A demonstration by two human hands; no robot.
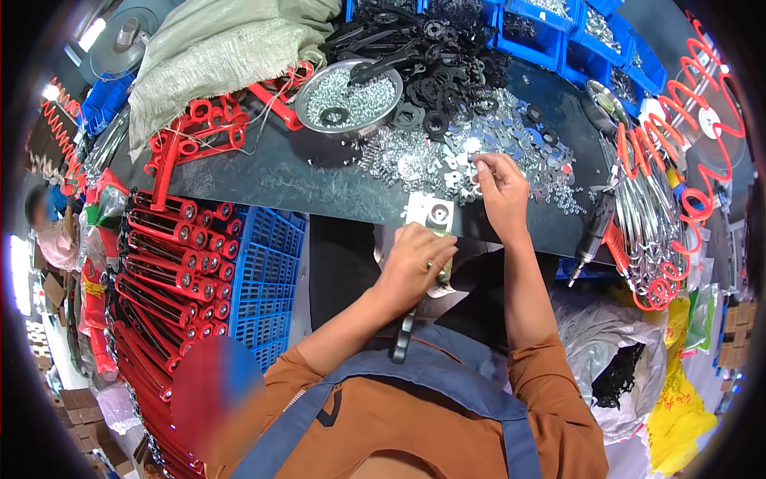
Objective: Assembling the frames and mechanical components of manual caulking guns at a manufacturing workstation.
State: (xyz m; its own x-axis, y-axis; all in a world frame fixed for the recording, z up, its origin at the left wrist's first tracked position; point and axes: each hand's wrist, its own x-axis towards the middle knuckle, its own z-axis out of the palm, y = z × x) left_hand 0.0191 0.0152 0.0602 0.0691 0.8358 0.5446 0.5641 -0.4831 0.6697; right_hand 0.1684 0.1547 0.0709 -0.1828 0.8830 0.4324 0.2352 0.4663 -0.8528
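My left hand [415, 265] is closed round a metal piece near the table's front edge. Past its fingers shows a pale flat plate with a black ring [438, 214]; a black handle-like part [404, 339] hangs below the hand. Most of the piece is hidden by my fingers. My right hand [504, 195] is over the right part of a heap of small silver metal parts [459, 172], with thumb and forefinger brought together. What lies between those fingertips, if anything, is too small to tell. Black rings [436, 123] and black plastic parts [463, 72] lie behind the heap.
A metal bowl of small silver pieces [392, 112] stands left of the heap. Red frames [171, 152] lie by a woven sack [231, 60]. Red rods fill a blue crate [267, 271]. Blue bins [531, 40] line the back. A power screwdriver [594, 235] hangs right, by red coiled hoses [698, 180].
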